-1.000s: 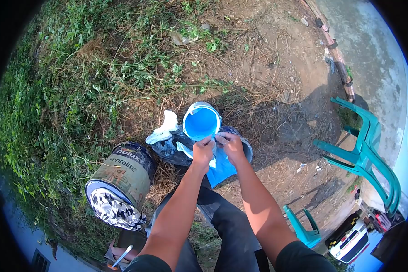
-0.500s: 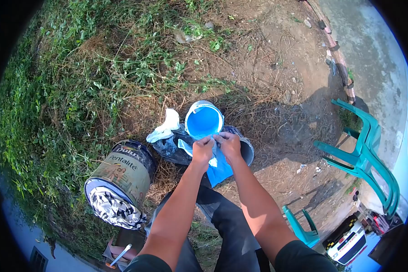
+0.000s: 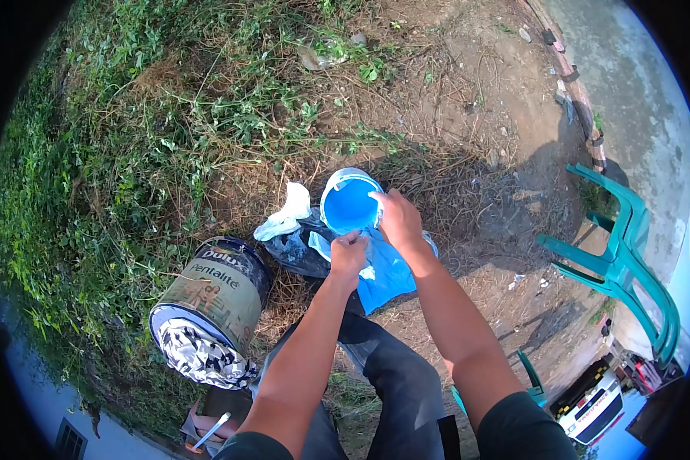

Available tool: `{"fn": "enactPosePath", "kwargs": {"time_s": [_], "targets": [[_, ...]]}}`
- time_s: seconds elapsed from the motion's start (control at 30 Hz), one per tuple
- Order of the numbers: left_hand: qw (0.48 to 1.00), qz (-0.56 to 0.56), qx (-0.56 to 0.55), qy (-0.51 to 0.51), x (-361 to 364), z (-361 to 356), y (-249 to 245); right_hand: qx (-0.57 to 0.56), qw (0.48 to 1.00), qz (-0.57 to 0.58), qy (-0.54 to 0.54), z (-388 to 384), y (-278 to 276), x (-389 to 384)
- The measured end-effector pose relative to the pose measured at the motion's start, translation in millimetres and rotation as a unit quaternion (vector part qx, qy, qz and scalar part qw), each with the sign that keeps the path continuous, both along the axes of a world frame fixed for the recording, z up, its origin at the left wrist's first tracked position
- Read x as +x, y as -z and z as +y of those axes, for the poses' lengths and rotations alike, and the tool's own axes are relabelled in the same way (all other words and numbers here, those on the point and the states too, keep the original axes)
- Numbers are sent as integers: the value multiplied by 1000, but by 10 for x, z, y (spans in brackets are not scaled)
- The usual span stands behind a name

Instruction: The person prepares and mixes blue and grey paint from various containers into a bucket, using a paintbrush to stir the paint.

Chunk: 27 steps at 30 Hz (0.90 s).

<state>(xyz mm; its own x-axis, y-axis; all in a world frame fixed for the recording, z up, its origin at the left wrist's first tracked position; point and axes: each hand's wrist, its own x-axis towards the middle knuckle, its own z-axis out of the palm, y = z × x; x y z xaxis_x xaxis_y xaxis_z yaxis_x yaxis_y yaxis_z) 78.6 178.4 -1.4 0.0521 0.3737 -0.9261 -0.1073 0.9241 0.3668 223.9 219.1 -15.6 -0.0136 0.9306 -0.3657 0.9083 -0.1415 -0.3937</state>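
Observation:
A white-rimmed bucket (image 3: 348, 218) with bright blue inside sits in front of me, its opening toward me. My right hand (image 3: 399, 222) is closed at its right rim, thumb over the edge. My left hand (image 3: 348, 257) is closed in a pinch at the near rim, on the edge of a blue plastic sheet (image 3: 391, 280). The sheet hangs below both hands and covers most of the container behind it. Beside the bucket, on the left, lie a dark plastic bag (image 3: 297, 249) and a crumpled white piece (image 3: 291, 211).
A large paint pail (image 3: 226, 280) with patterned cloth (image 3: 199, 353) in its mouth lies at the left. Green plastic chairs (image 3: 629, 253) stand at the right. Weeds (image 3: 130, 153) cover the left ground; a concrete strip (image 3: 629, 77) runs along the upper right.
My right hand has moved from the near rim up to the bucket's right rim. The blue sheet has spread to the right, over the grey container. My left hand stays at the near rim.

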Motion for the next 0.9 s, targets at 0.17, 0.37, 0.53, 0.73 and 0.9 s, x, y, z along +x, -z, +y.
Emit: {"fn": "enactPosePath", "kwargs": {"time_s": [0.17, 0.37, 0.53, 0.73, 0.9], "targets": [[1000, 9, -5, 9, -28, 4, 33, 104, 914, -293, -259, -228, 638, 99], [1000, -3, -17, 12, -96, -10, 59, 111, 766, -453, -443, -314, 29, 122], [999, -29, -16, 18, -127, -2, 59, 74, 703, -499, -501, -320, -291, 34], [999, -25, -15, 32, -130, 53, -38, 114, 786, -415, -444, -298, -234, 36], [999, -35, -21, 35, -114, 73, -66, 12, 982, -115, -151, -30, -268, 154]]}}
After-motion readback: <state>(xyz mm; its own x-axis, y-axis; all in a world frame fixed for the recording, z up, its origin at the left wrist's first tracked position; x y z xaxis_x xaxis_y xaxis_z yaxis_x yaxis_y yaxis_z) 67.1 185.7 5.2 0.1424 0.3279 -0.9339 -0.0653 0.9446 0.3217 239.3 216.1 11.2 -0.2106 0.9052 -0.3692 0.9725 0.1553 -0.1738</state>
